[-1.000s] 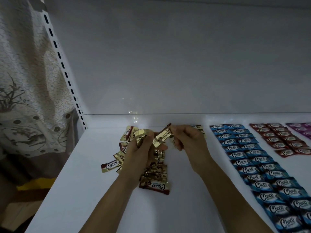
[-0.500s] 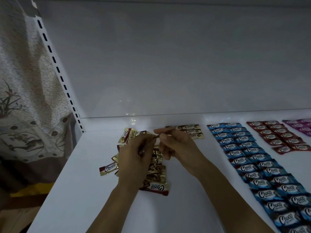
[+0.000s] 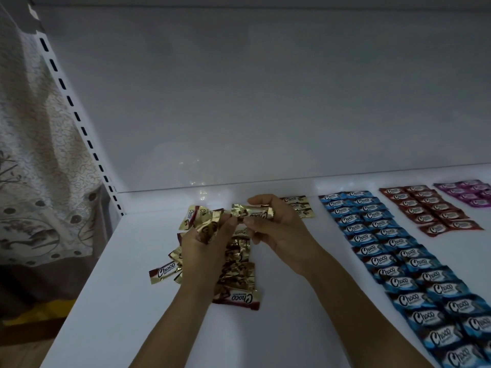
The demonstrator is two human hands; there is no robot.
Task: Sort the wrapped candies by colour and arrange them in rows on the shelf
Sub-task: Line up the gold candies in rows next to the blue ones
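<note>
Three colours already lay in rows on the shelf [image 3: 332, 349]: blue candies [image 3: 398, 261], red candies [image 3: 435, 211], purple candies [image 3: 470, 193]. Gold candies [image 3: 239, 264] remained heaped. The right hand [image 3: 276, 229] pinched a gold candy [image 3: 253, 211]; the left hand [image 3: 204, 248] gripped several more.

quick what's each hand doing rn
Left hand: closed on a bunch of gold candies.
Right hand: pinching one gold candy.

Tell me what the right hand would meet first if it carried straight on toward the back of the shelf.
Probably the short gold row just behind the right hand, which holds a gold candy; depth is hard to judge.
</note>
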